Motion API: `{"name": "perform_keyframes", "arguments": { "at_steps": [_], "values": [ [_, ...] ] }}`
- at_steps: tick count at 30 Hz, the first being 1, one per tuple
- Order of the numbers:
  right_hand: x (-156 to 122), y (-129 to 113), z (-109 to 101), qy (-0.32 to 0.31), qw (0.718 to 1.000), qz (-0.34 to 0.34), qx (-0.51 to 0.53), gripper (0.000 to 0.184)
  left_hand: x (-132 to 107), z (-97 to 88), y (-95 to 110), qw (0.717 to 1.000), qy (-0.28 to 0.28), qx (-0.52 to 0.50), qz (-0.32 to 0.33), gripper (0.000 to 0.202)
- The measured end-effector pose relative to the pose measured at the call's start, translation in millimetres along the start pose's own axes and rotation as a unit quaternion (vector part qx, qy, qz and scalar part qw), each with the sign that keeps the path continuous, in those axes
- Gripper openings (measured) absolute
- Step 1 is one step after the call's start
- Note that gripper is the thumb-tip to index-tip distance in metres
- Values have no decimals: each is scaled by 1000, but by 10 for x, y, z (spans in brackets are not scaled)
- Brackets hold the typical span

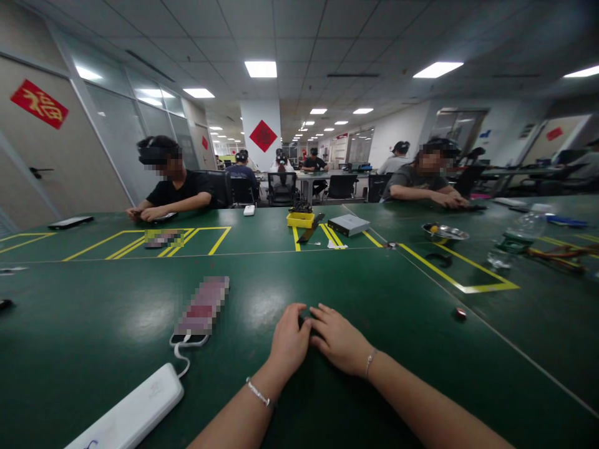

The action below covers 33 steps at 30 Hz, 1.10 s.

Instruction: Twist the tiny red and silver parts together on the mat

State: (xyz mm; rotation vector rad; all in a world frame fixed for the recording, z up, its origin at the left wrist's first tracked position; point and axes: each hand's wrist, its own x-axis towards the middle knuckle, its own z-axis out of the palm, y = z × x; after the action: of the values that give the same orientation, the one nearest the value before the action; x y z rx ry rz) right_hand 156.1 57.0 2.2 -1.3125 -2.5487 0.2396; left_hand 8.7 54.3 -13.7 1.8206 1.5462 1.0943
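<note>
My left hand [290,338] rests on the green table [253,280] with its fingers curled. A small dark patch [302,320] shows between its thumb and forefinger; what it is I cannot make out. Close beside it on the right lies my right hand [340,337], palm down with its fingers stretched towards the left hand. The fingertips of the two hands almost meet. To the left, a phone [189,340] lies with a white cable [185,362] plugged in. The cable leads to a white power bank [133,411] at the lower left.
Yellow tape [486,289] marks areas on the table. Further back are a yellow box [300,219] with black cables, a grey box [349,225] and a metal dish [452,234]. A plastic bottle [521,234] stands at right, near a small reddish object [460,313]. Two people sit opposite.
</note>
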Motion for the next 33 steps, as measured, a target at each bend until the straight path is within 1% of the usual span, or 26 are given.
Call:
{"name": "perform_keyframes", "arguments": {
  "at_steps": [1,2,3,4,6,7,8,10,12,14,18,22,27,30,33],
  "values": [
    [-12,91,-86,19,999,35,-21,44,-3,-3,4,1000,3,-8,-4,30],
    [-33,223,-194,45,994,87,-52,42,-7,-7,6,1000,5,-14,-8,31],
    [-70,386,-314,73,982,150,-89,41,-10,-10,7,1000,5,-18,-10,32],
    [-125,573,-435,101,962,219,-130,39,-12,-12,4,1000,2,-20,-12,32],
    [-299,977,-638,143,905,343,-208,37,-13,-9,-7,1000,-1,-20,-13,32],
    [-410,1173,-707,157,875,396,-231,37,-12,-5,-15,1000,-2,-21,-11,32],
    [-529,1356,-752,166,848,444,-238,38,-10,0,-22,1000,-2,-22,-9,32],
    [-755,1656,-779,168,806,526,-213,40,-6,8,-34,1000,-2,-23,-6,31],
    [-917,1854,-758,159,783,580,-163,45,-5,8,-37,1000,-1,-23,-2,30],
    [-994,1959,-730,154,777,596,-131,47,-6,0,-32,1000,-1,-22,2,29],
    [-993,2008,-717,145,790,583,-120,44,-11,-24,-9,1000,-9,-22,5,28],
    [-978,1997,-730,129,802,571,-118,37,-8,-27,-8,1000,-10,-25,8,25],
    [-961,1957,-753,119,808,564,-123,34,0,-12,-33,1000,-5,-19,10,26],
    [-926,1915,-766,124,805,569,-117,37,2,-12,-36,1000,-2,-23,10,28],
    [-898,1861,-774,143,794,581,-111,44,2,-15,-31,1000,-6,-25,9,28]
  ]
}}
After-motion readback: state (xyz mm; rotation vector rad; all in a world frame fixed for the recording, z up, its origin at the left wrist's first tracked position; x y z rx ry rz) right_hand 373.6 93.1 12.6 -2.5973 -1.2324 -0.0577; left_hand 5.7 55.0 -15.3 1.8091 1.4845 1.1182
